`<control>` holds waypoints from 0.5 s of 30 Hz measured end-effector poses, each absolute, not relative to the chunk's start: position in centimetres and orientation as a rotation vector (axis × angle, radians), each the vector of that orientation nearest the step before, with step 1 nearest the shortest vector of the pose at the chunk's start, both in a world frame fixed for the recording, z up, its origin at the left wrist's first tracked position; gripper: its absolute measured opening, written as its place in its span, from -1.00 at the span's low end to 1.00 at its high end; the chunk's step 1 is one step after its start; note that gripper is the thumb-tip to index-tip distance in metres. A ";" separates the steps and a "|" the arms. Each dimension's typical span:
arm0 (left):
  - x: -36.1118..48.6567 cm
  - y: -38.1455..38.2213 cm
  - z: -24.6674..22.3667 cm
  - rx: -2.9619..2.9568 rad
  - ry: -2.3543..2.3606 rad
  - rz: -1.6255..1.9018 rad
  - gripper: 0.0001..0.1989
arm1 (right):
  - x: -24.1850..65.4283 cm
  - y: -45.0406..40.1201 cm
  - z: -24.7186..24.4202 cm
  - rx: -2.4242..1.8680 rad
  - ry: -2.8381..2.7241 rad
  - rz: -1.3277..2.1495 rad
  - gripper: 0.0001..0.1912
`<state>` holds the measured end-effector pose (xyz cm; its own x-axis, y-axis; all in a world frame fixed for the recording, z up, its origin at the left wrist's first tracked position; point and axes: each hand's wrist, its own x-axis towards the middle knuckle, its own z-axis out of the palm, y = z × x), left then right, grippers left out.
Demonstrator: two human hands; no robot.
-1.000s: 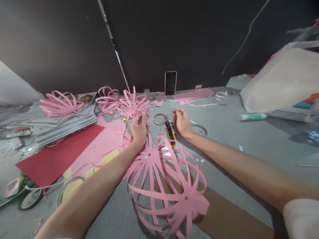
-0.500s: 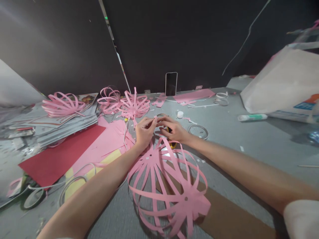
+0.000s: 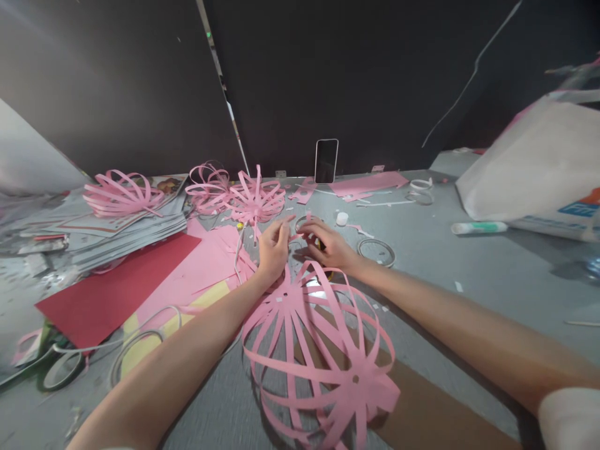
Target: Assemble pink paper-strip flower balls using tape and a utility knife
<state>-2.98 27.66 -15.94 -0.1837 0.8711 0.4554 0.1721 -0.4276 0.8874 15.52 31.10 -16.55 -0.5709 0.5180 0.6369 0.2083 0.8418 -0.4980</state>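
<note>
Between the fingertips of the two hands, in the middle of the grey table (image 3: pixel 431 269), there is a small pink paper piece (image 3: pixel 295 237). On the left hand (image 3: pixel 275 249) the thumb and forefinger are near each other; on the right hand (image 3: pixel 329 245) the fingers are bent, the tips close to the piece. Which of the hands clamps it, I cannot tell, because the fingers cover it.

The piece is thin, so it could slip or crease if the two hands pull unevenly. If there is glue on it, which I cannot see, it could stick to the skin.

The pink paper-strip globe (image 3: pixel 285 297) lies at the near side, its far strips just beside the wrists. A forearm coming lower could press these loops flat, or a wrist could catch one and tear it from its hub.

The yellow-black cutter (image 3: pixel 321 244) is mostly hidden behind the right hand. Whether its blade is out does not show; if it is, a careless finger could be cut. The white cap (image 3: pixel 342 219) stands just beyond the right hand, and an outward knuckle could knock it away.
</note>
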 end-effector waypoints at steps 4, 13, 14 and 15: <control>-3.2 28.5 -16.4 1.232 1.188 1.732 -0.67 | 15.5 31.1 -16.5 -0.652 -2.041 0.498 -0.85; -3.6 29.4 -16.8 1.159 1.241 1.782 -0.76 | 15.5 31.0 -16.5 -0.688 -2.037 0.511 -0.80; -3.5 29.4 -16.8 1.169 1.242 1.770 -0.77 | 15.5 30.9 -16.5 -0.684 -2.042 0.515 -0.79; -3.5 29.3 -16.8 1.184 1.245 1.752 -0.79 | 15.5 30.9 -16.5 -0.680 -2.046 0.524 -0.78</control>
<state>-3.53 29.31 -16.84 -0.3602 0.8871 0.2887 -0.0191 -0.3164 0.9484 15.52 30.90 -16.54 -0.4531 0.6415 0.6191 0.2648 0.7599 -0.5936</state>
